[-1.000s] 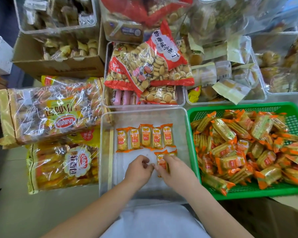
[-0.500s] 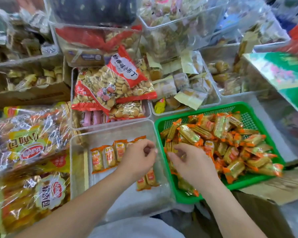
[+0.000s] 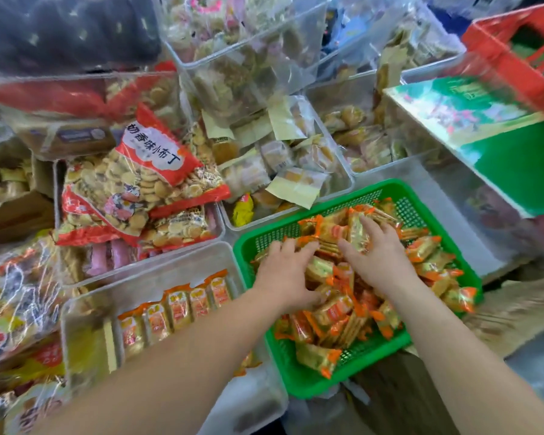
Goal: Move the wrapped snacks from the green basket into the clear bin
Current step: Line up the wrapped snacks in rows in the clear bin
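Motion blur over the whole frame, worst at the right edge and corners; print on the small packets is unreadable. The left forearm crosses the clear bin (image 3: 85, 318) and hides its near right part; a bit of orange wrapper shows just under the arm. The bin's near edge is hard to make out. Both hands cover the middle of the pile, so the packets beneath them are hidden. The big clear bags (image 3: 13, 296) on the left are cut off by the frame.

Wrapped snacks (image 3: 333, 312), orange and yellow, lie heaped in the green basket (image 3: 308, 384), long axes pointing every way, some flat and some on edge. A row of the same packets (image 3: 176, 309) lies flat in the clear bin, side by side, each long axis pointing away from the person; the row runs left to right along the far side. The bin sits just left of the basket, walls touching or nearly so.

Left hand (image 3: 283, 277): palm down on the left part of the pile, fingers spread and mostly straight, touching packets. Right hand (image 3: 380, 262): palm down further back, fingers splayed over packets. No grip visible on either; under the palms can't tell.

Behind: red bag of round biscuits (image 3: 145, 183), green box (image 3: 500, 146).
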